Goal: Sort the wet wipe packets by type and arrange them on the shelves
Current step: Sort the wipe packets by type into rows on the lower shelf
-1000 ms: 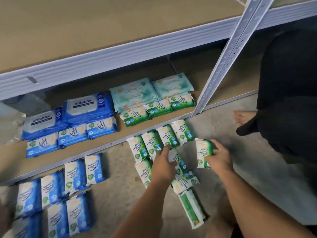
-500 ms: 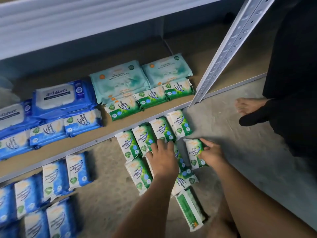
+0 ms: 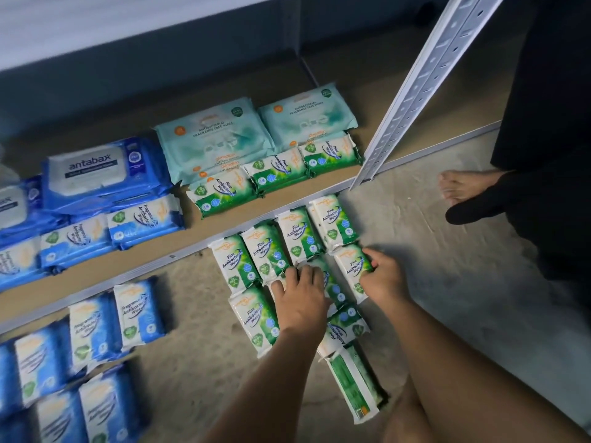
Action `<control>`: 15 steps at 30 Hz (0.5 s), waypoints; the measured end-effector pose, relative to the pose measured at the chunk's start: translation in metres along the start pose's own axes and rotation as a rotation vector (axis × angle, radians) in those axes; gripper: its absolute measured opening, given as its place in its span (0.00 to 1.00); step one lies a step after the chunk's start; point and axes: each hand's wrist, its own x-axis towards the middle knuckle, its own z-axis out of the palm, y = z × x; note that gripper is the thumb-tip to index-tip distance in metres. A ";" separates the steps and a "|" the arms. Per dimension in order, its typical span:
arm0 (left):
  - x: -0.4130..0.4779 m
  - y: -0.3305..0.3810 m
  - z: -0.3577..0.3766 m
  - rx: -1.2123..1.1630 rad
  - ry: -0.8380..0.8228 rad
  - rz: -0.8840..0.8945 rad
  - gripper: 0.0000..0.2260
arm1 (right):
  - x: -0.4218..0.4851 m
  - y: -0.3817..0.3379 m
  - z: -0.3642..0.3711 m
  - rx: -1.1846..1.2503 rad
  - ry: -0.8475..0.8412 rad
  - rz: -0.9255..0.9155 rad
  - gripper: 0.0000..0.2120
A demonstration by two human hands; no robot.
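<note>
Rt hand point(image 3: 382, 279) is curled round the rt edge of one green pine pkt point(image 3: 351, 266), held at the rt end of the green pkt cluster point(image 3: 256, 260) laid on the floor point(image 3: 447, 282) just off the shelf board point(image 3: 204, 230) front edge, near the upright point(image 3: 425, 84). Lt hand point(image 3: 302, 295) is laid palm-down over the cluster's middle, fingers touching pkts; whether anything is gripped can't be told. On the board, three shelved green pkts point(image 3: 278, 169) are lined along the front edge, teal packs point(image 3: 214, 135) behind, blue packs point(image 3: 102, 174) toward the left end.
</note>
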 end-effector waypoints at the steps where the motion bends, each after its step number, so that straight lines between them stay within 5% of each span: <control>1: 0.001 0.000 0.000 0.000 -0.002 0.002 0.28 | 0.001 0.001 0.001 0.000 -0.006 0.007 0.26; 5: 0.001 -0.003 0.000 0.010 -0.006 0.002 0.28 | 0.004 0.002 0.004 -0.032 -0.015 0.044 0.23; 9: -0.019 -0.006 0.005 -0.064 0.067 0.054 0.24 | -0.002 0.013 0.004 -0.127 0.067 0.052 0.09; 15: -0.075 -0.031 0.015 -0.143 0.240 0.221 0.13 | -0.047 0.019 -0.012 -0.048 0.155 0.150 0.16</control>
